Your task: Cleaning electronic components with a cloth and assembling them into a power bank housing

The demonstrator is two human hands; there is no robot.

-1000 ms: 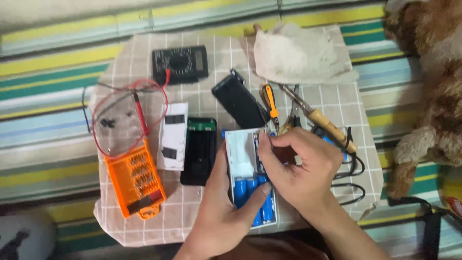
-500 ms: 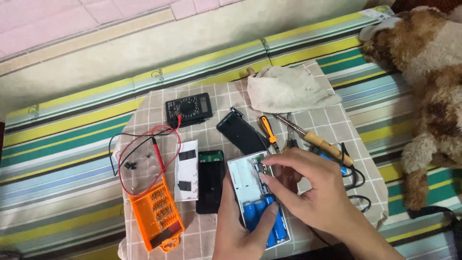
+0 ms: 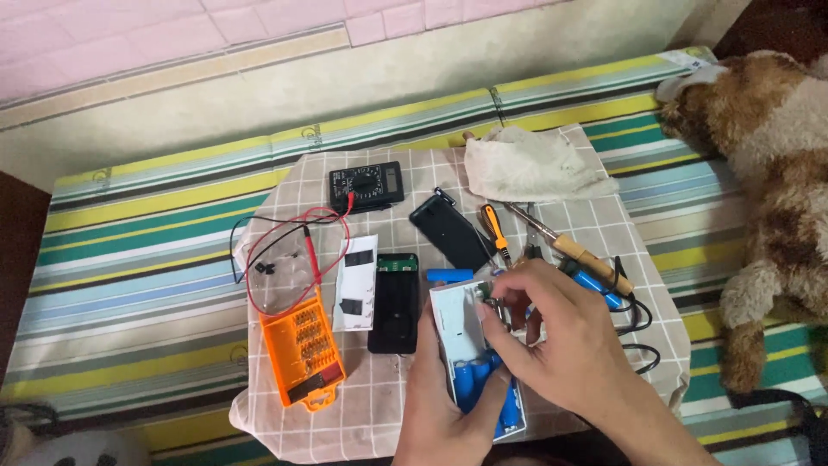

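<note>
Since the earlier frames the view is tilting up, showing more wall and mat, while both hands are staying on the white case (image 3: 450,332) at the near edge of the checked cloth (image 3: 604,220).

The left hand (image 3: 440,406) is gripping the case from below and from the left, fingers wrapped around its side. The right hand (image 3: 552,345) is lying over the top right of the case, its fingers curled and pinching a small metal part (image 3: 493,302) at the upper end of the case; what that part is, is too small to tell. Blue cells (image 3: 470,380) are sitting inside the open case, partly hidden by both hands. One loose blue cell (image 3: 450,275) is lying just above the case.

Left of the case, a black case (image 3: 394,302) with a green board at its top end is lying flat, and beside it a white cover (image 3: 355,282). Further left, an orange bit box (image 3: 302,349) is lying open, with red and black leads (image 3: 297,237) looping above it. A black meter (image 3: 366,185) is sitting at the far side of the cloth. A black lid (image 3: 450,231), an orange screwdriver (image 3: 495,226) and a soldering iron (image 3: 573,253) are lying right of the centre, and a white rag (image 3: 535,164) is lying at the far right corner. The cloth is spread on a striped mat (image 3: 155,224). A brown and white dog (image 3: 768,173) is lying on the mat at the right.
</note>
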